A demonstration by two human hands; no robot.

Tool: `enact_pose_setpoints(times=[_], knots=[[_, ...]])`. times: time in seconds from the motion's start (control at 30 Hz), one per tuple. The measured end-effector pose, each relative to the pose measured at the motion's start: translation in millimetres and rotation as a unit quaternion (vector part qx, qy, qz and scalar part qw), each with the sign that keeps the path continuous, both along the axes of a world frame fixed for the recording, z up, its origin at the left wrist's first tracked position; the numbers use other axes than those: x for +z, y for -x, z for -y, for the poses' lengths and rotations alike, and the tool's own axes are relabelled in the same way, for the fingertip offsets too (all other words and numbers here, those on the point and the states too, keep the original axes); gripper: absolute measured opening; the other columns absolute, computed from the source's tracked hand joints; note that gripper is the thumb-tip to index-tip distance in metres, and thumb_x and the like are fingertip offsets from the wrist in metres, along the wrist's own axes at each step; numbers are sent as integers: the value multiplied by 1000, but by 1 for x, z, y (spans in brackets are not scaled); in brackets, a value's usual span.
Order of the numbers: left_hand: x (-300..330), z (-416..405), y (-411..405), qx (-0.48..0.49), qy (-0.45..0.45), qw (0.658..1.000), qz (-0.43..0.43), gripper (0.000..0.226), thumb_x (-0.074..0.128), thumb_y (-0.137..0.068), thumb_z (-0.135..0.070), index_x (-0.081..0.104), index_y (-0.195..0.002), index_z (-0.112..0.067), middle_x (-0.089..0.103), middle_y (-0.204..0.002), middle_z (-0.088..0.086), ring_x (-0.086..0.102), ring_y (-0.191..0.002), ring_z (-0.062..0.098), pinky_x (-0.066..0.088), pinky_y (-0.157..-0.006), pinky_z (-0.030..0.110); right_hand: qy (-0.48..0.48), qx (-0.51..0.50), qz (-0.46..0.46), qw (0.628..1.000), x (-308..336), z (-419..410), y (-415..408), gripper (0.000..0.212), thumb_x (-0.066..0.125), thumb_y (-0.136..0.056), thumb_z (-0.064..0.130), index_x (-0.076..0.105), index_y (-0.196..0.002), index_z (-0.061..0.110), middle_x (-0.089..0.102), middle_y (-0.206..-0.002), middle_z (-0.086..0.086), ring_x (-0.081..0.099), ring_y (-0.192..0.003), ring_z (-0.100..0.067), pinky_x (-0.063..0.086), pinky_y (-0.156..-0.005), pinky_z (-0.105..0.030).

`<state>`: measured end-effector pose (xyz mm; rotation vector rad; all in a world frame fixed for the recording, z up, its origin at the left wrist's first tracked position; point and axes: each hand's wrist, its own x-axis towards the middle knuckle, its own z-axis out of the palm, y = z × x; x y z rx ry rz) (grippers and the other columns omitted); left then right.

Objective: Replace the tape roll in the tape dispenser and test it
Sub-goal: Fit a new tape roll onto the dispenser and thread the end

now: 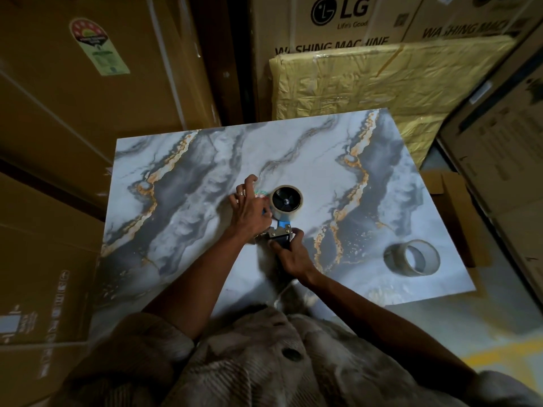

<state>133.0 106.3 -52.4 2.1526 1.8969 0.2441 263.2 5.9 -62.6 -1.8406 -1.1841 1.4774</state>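
Low in the frame's centre, the right hand curls around the dark handle end of the dispenser, clamped on it. From that grip the dispenser's long axis runs up the frame and slightly left, its blue neck leading to a roll seated on the hub just above. The left hand lies just left of the roll, fingers spread and bent over the dispenser's far side; it touches the body there, but whether it pinches a tape end is hidden. A spare roll stands on its edge well apart at the right of the tabletop, nearer the right hand. With a roll on the hub, the next step is probably threading the tape toward the blade by the right hand's grip. Boxes fill the top of the frame.
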Motion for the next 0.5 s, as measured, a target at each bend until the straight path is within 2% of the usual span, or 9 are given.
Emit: enact_pose_setpoints(times=[0.07, 0.27, 0.4, 0.5], knots=[[1, 2, 2, -20, -5, 1000, -3, 9, 61, -73, -18, 61, -70, -26, 24, -152, 4, 33, -128, 31, 27, -97, 44, -24, -4, 11, 1000, -3, 3, 0, 54, 60, -99, 31, 27, -137, 11, 63, -111, -8, 62, -96, -26, 43, -79, -28], [-4, 10, 8, -38, -48, 998, 11, 7, 63, -73, -21, 62, -75, -28, 30, -149, 3, 41, -125, 29, 30, -98, 45, -50, -17, 21, 998, -10, 7, 1, 49, 63, -97, 29, 33, -130, 9, 68, -117, -16, 65, -96, -26, 46, -78, -29], [-6, 17, 16, -37, -61, 997, 0, 13, 60, -70, -22, 68, -78, -29, 35, -143, 0, 43, -124, 27, 30, -94, 44, -45, -25, 33, 998, -15, 4, 0, 52, 65, -95, 34, 32, -129, 10, 69, -110, -18, 66, -95, -33, 45, -74, -31], [-3, 23, 19, -20, -63, 998, 7, 10, 60, -69, -21, 68, -70, -26, 36, -141, -1, 42, -126, 25, 30, -97, 44, -46, -27, 40, 998, -19, 1, -1, 52, 66, -94, 34, 33, -126, 11, 68, -103, -17, 64, -89, -30, 43, -72, -32]])
